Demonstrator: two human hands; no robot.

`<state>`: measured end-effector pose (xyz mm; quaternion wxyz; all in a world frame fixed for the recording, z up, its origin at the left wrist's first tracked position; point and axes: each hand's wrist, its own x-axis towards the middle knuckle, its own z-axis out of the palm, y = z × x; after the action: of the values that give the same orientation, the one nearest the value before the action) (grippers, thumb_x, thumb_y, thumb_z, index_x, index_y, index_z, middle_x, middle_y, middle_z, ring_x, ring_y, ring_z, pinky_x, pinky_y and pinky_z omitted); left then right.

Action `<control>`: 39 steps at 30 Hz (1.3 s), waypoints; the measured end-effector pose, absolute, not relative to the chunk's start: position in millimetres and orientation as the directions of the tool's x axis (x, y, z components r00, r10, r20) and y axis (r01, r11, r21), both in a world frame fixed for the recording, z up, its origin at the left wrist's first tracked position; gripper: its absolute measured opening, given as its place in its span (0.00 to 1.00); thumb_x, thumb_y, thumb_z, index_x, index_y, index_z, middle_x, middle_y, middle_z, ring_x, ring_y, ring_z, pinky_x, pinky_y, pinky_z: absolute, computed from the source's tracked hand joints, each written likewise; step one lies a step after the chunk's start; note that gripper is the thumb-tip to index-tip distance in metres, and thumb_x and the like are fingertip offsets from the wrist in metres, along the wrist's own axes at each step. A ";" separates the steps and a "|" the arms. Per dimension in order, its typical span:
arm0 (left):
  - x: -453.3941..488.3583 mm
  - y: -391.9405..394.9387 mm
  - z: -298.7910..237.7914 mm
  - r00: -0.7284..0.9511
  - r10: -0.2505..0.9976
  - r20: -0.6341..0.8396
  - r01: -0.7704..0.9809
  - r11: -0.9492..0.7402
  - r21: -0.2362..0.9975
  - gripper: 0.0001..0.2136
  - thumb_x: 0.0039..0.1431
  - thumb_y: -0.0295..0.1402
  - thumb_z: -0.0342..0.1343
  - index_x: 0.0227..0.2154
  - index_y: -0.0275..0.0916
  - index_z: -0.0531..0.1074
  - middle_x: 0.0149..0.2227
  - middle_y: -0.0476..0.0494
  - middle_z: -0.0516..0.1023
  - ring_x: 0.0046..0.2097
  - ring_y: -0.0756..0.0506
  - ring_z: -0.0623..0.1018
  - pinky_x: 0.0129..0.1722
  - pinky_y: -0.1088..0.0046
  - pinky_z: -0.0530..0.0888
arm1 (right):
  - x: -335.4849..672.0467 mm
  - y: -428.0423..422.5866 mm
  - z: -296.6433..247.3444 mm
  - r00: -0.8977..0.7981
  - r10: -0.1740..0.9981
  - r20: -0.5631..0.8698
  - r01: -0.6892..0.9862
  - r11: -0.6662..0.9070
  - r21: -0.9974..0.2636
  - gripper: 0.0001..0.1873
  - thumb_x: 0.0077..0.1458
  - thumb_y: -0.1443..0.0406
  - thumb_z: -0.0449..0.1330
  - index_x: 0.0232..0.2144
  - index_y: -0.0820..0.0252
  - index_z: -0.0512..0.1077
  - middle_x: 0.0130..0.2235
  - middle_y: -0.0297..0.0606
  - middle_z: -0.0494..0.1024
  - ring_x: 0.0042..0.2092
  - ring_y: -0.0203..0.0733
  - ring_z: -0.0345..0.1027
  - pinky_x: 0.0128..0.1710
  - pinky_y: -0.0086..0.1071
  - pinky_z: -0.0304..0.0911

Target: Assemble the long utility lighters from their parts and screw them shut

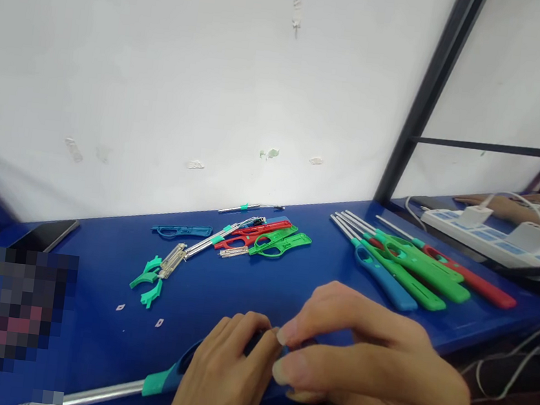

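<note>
The left grip (225, 376) wraps the blue lighter (156, 382); whether the right grip (377, 371), its fingertips (289, 332) close together, pinches anything, I cannot tell. The work looks partway: whole-looking lighters (412, 277) lie beyond the right grip, loose casings (292, 243) and teal pieces (147, 276) beyond the left.
</note>
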<state>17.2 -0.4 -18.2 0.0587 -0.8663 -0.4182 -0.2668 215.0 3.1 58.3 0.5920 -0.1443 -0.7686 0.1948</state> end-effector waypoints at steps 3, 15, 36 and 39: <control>17.4 1.3 -17.0 0.506 0.670 0.543 0.750 -0.653 0.106 0.17 0.73 0.23 0.43 0.53 0.47 0.73 0.42 0.47 0.80 0.37 0.43 0.81 0.38 0.63 0.80 | 215.2 5.2 56.2 -0.256 0.432 0.865 -0.011 0.893 -0.450 0.11 0.64 0.73 0.69 0.47 0.57 0.84 0.44 0.38 0.84 0.42 0.39 0.81 0.46 0.30 0.79; 18.6 0.4 -16.2 0.455 0.697 0.555 0.744 -0.640 0.194 0.15 0.74 0.25 0.46 0.50 0.48 0.76 0.45 0.47 0.81 0.39 0.44 0.81 0.42 0.63 0.81 | 216.2 11.4 53.9 -0.266 0.457 0.849 -0.055 0.872 -0.487 0.16 0.66 0.74 0.67 0.52 0.54 0.83 0.46 0.37 0.85 0.45 0.38 0.80 0.49 0.29 0.77; 16.4 1.1 -5.5 0.453 0.675 0.582 0.745 -0.645 0.169 0.15 0.72 0.23 0.45 0.46 0.45 0.75 0.41 0.45 0.81 0.37 0.43 0.83 0.40 0.62 0.86 | 215.1 18.5 52.7 -0.243 0.474 0.847 -0.053 0.865 -0.499 0.15 0.63 0.77 0.68 0.48 0.58 0.84 0.45 0.38 0.85 0.44 0.39 0.81 0.47 0.29 0.76; 15.8 2.7 -6.0 0.446 0.675 0.588 0.750 -0.640 0.166 0.14 0.73 0.25 0.45 0.47 0.46 0.74 0.41 0.45 0.81 0.37 0.42 0.84 0.39 0.61 0.86 | 213.9 19.7 51.9 -0.228 0.494 0.839 -0.037 0.857 -0.514 0.15 0.63 0.77 0.68 0.48 0.57 0.85 0.44 0.37 0.86 0.44 0.38 0.81 0.47 0.28 0.76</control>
<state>15.8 2.7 -6.0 0.0592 -0.8483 -0.4199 -0.3171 213.9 19.7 51.9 0.6022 -0.1519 -0.7521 0.2203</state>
